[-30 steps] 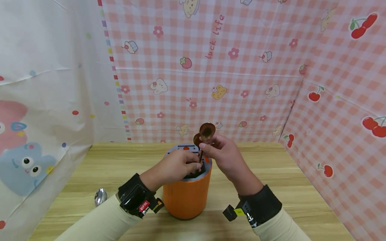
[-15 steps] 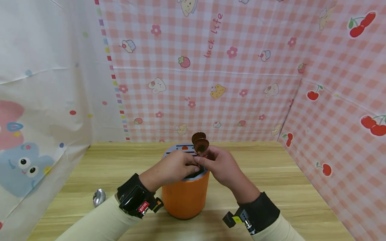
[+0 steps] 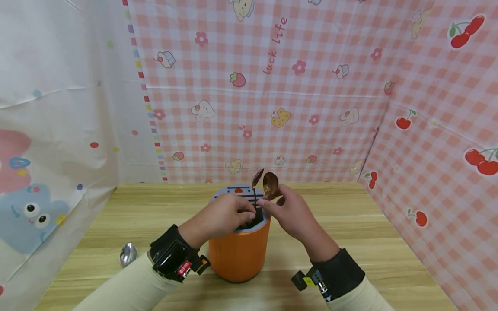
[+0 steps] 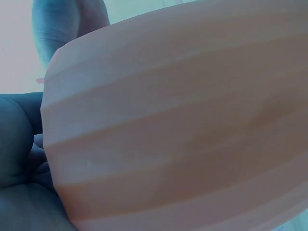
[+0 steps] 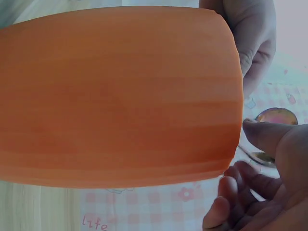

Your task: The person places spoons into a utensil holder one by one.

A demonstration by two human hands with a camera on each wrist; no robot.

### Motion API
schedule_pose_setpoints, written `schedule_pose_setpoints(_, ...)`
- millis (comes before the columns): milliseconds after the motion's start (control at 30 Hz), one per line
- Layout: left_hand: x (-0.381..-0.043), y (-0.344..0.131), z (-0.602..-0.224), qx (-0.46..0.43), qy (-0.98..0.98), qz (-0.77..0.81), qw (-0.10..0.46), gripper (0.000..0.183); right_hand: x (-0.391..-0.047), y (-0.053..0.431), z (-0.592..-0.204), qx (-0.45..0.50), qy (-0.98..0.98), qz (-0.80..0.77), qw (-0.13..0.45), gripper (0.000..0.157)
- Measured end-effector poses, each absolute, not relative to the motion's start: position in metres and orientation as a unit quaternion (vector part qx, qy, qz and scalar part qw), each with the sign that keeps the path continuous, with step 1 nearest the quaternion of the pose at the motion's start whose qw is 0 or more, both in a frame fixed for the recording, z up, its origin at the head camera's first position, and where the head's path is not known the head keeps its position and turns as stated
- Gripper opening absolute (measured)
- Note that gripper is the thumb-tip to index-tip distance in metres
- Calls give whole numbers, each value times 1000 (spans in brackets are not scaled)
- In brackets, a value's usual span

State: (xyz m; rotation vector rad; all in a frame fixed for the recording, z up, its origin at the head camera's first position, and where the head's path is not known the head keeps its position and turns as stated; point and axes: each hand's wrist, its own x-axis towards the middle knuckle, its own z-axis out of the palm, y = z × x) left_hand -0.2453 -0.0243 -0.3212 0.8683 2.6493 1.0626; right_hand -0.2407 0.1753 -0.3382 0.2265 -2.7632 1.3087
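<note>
Two brown spoons stand bowl-up over the opening of an orange utensil holder (image 3: 238, 257) with a grey slotted top. The left spoon (image 3: 257, 178) turns its bowl edge-on, and its thin dark handle runs down to the fingertips of my left hand (image 3: 223, 216), which pinches it low over the opening. My right hand (image 3: 293, 216) holds the right spoon (image 3: 270, 183) near its neck between thumb and fingers. In the right wrist view, both bowls show beyond my right thumb (image 5: 269, 134). The lower handle ends are hidden by my left hand and the holder.
A silver spoon (image 3: 128, 255) lies on the wooden table (image 3: 334, 242) to the left, beside the left sleeve. Checked pink cloth (image 3: 249, 95) hangs behind and to the right, with white cloth (image 3: 70, 77) on the left. The holder's wall fills most of the left wrist view.
Both spoons have come down toward the holder, then their bowls have spread apart and turned. My right hand first dips to the left, then shifts back right. My left hand stays nearly still.
</note>
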Motion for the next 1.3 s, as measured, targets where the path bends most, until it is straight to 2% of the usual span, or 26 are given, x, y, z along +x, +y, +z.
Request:
schedule_pose_setpoints(167, -244, -27, -321, 287, 879, 373, 75, 9, -239, 180, -339, 53, -903, 424, 34, 37)
schedule_pose_setpoints(367, -236, -36, -308, 268, 877, 396, 53, 22, -226, 177, -330, 49, -904, 422, 48, 28)
schedule_pose_setpoints(600, -225, -56, -294, 252, 872, 419, 23, 19, -208, 155, -316, 124, -880, 456, 42, 10)
schedule_pose_setpoints(867, -214, -83, -297, 250, 873, 417, 17, 14, -207, 123, -317, 226, -843, 489, 10, 10)
schedule_pose_setpoints(1067, -204, -104, -297, 233, 881, 412, 1, 11, -206, 99, -318, 252, -836, 488, -19, 9)
schedule_pose_setpoints(1300, -193, -131, -303, 203, 893, 401, -6, 10, -209, 73, -324, 287, -829, 479, -14, 8)
